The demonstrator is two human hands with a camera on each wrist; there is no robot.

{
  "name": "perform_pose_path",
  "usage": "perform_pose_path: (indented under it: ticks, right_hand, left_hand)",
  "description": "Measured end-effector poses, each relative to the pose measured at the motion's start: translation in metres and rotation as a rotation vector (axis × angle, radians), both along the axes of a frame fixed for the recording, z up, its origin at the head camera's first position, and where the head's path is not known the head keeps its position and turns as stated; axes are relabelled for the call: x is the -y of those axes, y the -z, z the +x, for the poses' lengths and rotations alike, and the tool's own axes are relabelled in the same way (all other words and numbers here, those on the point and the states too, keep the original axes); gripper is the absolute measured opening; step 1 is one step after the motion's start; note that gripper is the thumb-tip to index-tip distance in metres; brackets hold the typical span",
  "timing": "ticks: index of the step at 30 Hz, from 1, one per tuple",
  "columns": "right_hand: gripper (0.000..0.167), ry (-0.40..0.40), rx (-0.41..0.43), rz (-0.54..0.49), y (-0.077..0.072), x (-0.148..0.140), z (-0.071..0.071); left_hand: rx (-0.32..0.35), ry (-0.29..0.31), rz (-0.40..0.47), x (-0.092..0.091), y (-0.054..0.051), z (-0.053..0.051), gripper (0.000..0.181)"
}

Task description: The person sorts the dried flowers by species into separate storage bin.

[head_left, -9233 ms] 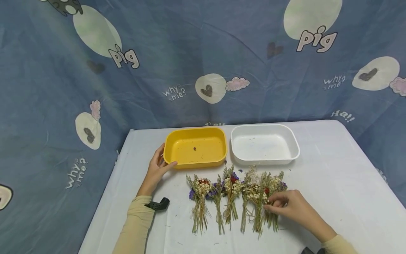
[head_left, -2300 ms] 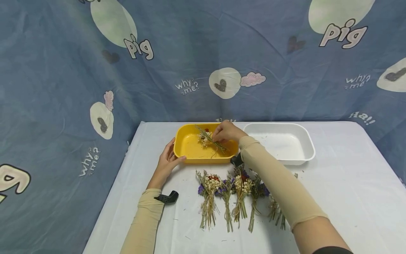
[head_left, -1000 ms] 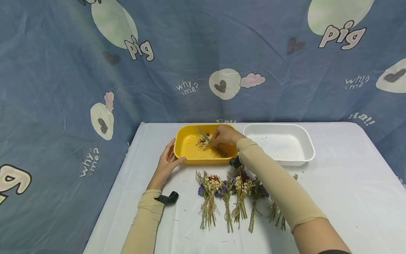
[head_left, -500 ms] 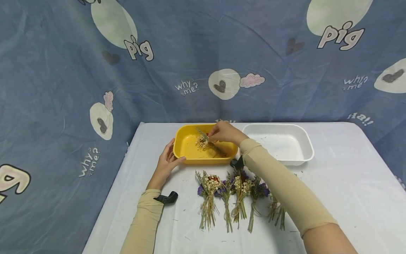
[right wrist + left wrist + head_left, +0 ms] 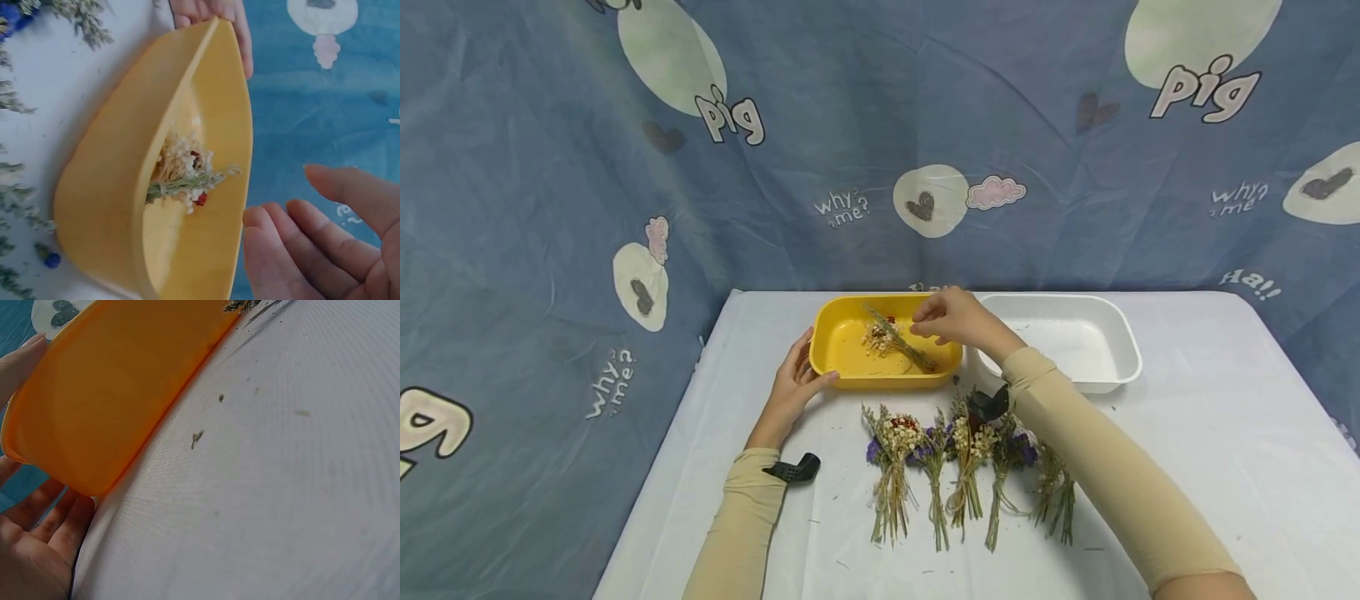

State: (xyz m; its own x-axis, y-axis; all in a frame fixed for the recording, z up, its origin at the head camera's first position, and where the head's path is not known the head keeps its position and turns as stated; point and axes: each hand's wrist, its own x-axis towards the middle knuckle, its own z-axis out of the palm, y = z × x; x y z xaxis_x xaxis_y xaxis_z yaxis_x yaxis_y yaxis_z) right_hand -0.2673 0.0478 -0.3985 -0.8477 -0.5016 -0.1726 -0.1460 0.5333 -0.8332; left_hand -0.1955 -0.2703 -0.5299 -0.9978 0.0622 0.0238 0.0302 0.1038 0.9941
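A dried flower bunch [image 5: 898, 340] with white blossoms and a red bit lies slantwise inside the yellow tray [image 5: 887, 382]; the right wrist view shows the same bunch [image 5: 187, 178] against the tray's floor. My left hand [image 5: 790, 390] holds the tray's left end, thumb at the front corner and fingers round the side, as the left wrist view of the hand [image 5: 44, 544] also shows. Over the tray's right end, my right hand [image 5: 958, 319] has its fingers loosely bent and apart, with nothing between them. In the right wrist view that hand [image 5: 325, 244] is beside the rim.
A white tray [image 5: 1075, 385] stands right of the yellow one, partly behind my right hand and sleeve. Several flower bunches [image 5: 892, 475] lie in a row in front of the trays, the right ones partly under my right forearm. Small plant scraps dot the white cloth [image 5: 1195, 467].
My right hand has let go of the bunch and moved right, away from it. Earlier it carried this bunch from the row into the yellow tray. My left hand stays on the tray.
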Motion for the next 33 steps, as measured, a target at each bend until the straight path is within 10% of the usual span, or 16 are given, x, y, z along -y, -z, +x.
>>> perform_pose_path:
  ticks: [13,33]
  right_hand:
    - [0.025,0.019,-0.103,0.037,-0.004,-0.028,0.032]
    - [0.022,0.068,-0.044,-0.043,0.014,-0.064,0.089]
  left_hand:
    - [0.014,-0.011,-0.005,0.002,0.001,0.000,0.095]
    - [0.002,-0.003,-0.014,0.001,0.002,0.000,0.096]
